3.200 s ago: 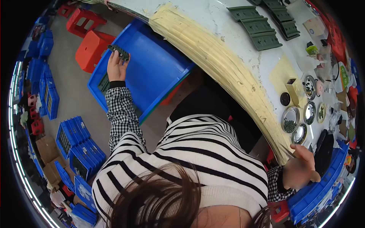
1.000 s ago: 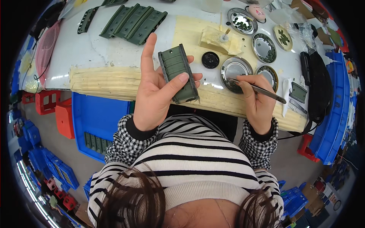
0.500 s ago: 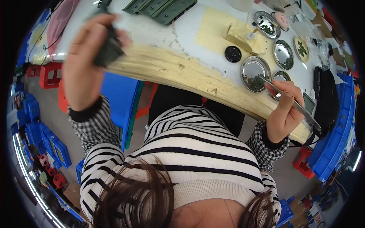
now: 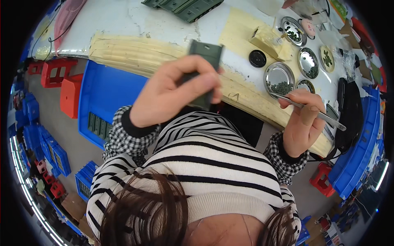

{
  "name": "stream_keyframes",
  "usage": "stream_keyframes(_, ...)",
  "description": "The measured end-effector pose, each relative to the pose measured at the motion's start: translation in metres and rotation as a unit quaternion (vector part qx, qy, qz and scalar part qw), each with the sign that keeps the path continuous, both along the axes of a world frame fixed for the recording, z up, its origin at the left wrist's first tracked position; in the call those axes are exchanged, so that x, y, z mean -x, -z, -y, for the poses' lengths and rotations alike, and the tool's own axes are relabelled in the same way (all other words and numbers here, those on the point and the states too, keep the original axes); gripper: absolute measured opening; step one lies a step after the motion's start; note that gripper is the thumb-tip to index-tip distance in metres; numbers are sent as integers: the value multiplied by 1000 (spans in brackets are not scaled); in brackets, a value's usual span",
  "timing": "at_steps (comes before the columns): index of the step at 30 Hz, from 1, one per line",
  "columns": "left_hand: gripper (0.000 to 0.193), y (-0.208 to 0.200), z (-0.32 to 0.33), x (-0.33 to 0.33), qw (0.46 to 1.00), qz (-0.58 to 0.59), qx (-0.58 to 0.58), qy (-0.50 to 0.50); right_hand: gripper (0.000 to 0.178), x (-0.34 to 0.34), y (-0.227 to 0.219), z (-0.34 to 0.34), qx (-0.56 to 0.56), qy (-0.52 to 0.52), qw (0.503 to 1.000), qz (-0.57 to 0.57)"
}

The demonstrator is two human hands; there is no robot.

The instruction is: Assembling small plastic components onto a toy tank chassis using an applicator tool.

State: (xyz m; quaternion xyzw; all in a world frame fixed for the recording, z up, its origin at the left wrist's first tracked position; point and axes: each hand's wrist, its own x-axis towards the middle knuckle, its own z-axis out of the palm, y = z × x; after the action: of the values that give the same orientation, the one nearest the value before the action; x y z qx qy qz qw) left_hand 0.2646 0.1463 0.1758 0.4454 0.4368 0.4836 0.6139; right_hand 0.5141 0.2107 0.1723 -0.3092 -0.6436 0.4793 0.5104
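My left hand (image 4: 176, 88) is closed around a dark green rectangular plastic part (image 4: 210, 52), held over the table's front edge. One end of that part sticks up past the fingers, showing a small slot. Metal tweezers (image 4: 331, 120) lie in the grip of my right hand (image 4: 303, 125). Their tips reach the near rim of a round metal dish (image 4: 276, 67) holding many tiny dark green pieces. I cannot tell whether the tips hold a piece. Farther off on the table lie larger green plastic model parts (image 4: 189, 9) with ribbed sides.
Several more small dishes stand at the right, including a metal dish (image 4: 303, 63) of green bits. A black round lid (image 4: 257, 58) and a yellow block (image 4: 269, 41) are nearby. At left, below table level, a blue tray (image 4: 113, 82) carries green parts. Red stools (image 4: 57, 71) stand beyond.
My left hand has come right and nearer my body, bringing the green part with it. My right hand has shifted slightly left, and the tweezer tips have moved from inside the dish to its near rim.
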Motion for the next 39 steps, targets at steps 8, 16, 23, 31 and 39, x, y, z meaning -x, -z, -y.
stream_keyframes(8,29,15,-27,-37,980,126,46,144,28,10,-8,5,98,-71,993,0)
stream_keyframes(16,30,20,-25,-39,978,140,78,131,25,13,-5,5,83,-85,992,52)
stream_keyframes(23,29,19,-25,-42,967,212,100,98,25,9,-13,1,-149,-113,975,117)
stream_keyframes(31,27,18,-25,-45,966,228,81,91,32,9,-13,0,-279,-122,926,225)
stream_keyframes(39,26,20,-24,-45,965,233,82,87,32,7,-12,-2,-302,-132,911,247)
